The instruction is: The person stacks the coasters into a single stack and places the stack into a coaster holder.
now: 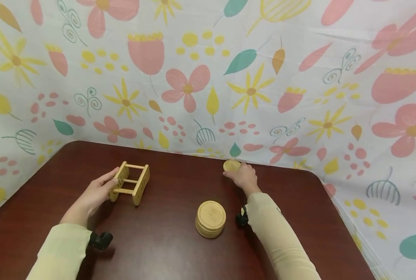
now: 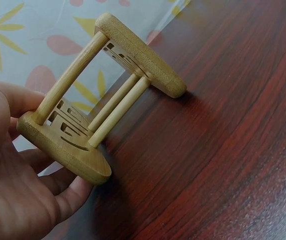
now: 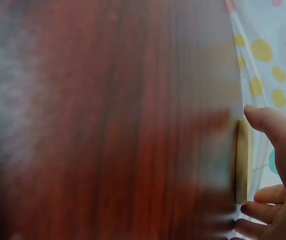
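Observation:
At the left of the table, my left hand (image 1: pixel 97 192) grips a small bamboo coaster rack (image 2: pixel 67 150) by one of its slotted side panels. Wooden rods join its two panels, and the thumb lies near the end of one rod in the left wrist view. By the back edge, my right hand (image 1: pixel 244 178) holds a round wooden coaster (image 1: pixel 231 165) by its rim. In the right wrist view the coaster (image 3: pixel 242 162) shows edge-on, flat over the tabletop, thumb at one side and fingertips at the other. Part of it is hidden under the hand.
A stack of round wooden coasters (image 1: pixel 210 217) stands mid-table, left of the right forearm. The dark red-brown table (image 1: pixel 173 175) ends at the back against a flower-printed cloth (image 1: pixel 194 101). Black wrist cameras stick out from both sleeves.

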### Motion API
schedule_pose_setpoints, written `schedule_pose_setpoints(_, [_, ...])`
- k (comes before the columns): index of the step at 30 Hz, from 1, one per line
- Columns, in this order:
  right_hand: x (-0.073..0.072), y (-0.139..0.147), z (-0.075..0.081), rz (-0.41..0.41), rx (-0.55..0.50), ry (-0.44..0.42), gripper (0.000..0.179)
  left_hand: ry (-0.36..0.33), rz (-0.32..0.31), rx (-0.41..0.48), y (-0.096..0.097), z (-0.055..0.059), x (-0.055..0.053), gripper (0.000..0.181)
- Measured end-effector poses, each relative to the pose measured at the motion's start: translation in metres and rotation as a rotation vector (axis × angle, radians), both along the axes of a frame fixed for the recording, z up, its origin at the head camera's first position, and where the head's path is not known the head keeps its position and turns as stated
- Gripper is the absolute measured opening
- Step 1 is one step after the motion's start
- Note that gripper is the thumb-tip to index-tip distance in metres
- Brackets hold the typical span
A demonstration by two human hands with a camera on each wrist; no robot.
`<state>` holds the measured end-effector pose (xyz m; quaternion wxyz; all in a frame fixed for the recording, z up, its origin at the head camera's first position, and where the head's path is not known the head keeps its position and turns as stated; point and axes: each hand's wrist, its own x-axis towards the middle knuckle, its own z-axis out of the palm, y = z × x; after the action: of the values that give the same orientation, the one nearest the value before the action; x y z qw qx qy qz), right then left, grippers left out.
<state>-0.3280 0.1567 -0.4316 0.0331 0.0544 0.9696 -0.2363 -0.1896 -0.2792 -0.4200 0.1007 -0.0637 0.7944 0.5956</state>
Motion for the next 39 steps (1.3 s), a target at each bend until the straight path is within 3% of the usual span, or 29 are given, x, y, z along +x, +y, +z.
schedule_pose_setpoints(17, [0.010,0.001,-0.008,-0.060,0.094,-0.033,0.080,-0.011,-0.013,0.011,0.007,-0.009,0.009,0.057])
schedule_pose_setpoints(28, [0.005,0.011,-0.002,-0.017,-0.027,0.088,0.079,0.011,-0.005,0.008,0.005,0.000,0.001,0.056])
schedule_pose_setpoints(39, [0.010,0.015,0.004,0.022,-0.109,0.158,0.076,0.025,-0.004,0.018,0.001,-0.001,0.001,0.057])
